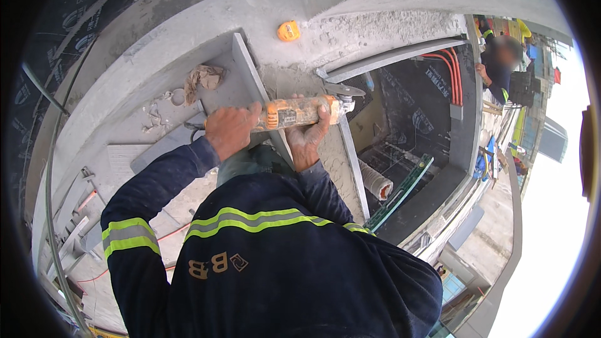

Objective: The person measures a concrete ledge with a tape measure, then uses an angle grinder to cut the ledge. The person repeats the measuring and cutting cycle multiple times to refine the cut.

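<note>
Both hands clamped on grinder (299, 112), near picture centre, lying crosswise. Left hand (230, 130) wrapped round its tail end, at 9 o'clock from the body. Right hand (308, 141) gripping from below, at 6 o'clock, thumb up over the casing. Disc (343, 90) at the 3 o'clock end, touching the grey frame (388, 57). Tape measure (288, 30) at 12 o'clock on the concrete ledge (375, 25). Crumpled rag (203, 79) at 10 o'clock. Another person (499, 66) well apart at 2 o'clock.
</note>
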A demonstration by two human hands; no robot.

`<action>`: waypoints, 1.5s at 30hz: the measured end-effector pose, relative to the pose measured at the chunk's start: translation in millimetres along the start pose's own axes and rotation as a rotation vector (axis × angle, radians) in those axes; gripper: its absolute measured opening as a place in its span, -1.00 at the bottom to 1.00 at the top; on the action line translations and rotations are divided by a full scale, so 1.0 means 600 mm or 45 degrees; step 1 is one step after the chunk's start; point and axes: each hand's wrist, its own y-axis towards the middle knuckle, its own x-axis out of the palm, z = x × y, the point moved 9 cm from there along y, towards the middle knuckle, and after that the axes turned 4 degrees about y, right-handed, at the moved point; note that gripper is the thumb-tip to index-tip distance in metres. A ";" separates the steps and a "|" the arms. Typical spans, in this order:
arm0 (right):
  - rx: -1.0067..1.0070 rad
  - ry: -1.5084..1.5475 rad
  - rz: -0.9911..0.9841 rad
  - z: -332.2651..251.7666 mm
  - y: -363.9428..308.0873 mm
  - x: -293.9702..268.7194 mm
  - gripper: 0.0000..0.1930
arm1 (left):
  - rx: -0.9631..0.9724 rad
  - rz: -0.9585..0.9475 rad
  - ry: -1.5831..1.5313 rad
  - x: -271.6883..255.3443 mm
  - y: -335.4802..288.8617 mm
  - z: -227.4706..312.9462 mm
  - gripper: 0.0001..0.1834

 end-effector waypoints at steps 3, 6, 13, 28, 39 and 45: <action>-0.024 -0.071 -0.005 -0.009 -0.005 -0.004 -0.30 | -0.057 -0.013 0.021 0.000 -0.007 0.006 -0.48; -0.066 -0.117 -0.027 -0.023 -0.004 -0.008 -0.33 | -0.140 -0.111 -0.076 0.003 -0.015 0.012 -0.43; 0.141 -0.237 -0.271 0.007 -0.040 0.030 -0.42 | -0.302 -0.730 -1.058 0.090 -0.088 -0.014 -0.52; 0.662 -1.278 -0.834 0.239 -0.053 0.120 -0.37 | -0.874 0.078 -1.319 0.054 -0.194 -0.168 -0.73; -0.127 -1.810 -0.538 -0.106 0.028 0.056 -0.62 | -1.010 0.476 -1.149 0.103 -0.115 -0.318 -0.81; -0.626 -2.141 -0.062 -0.318 0.212 0.039 -0.46 | -0.947 0.442 -1.143 0.119 -0.061 -0.329 -0.83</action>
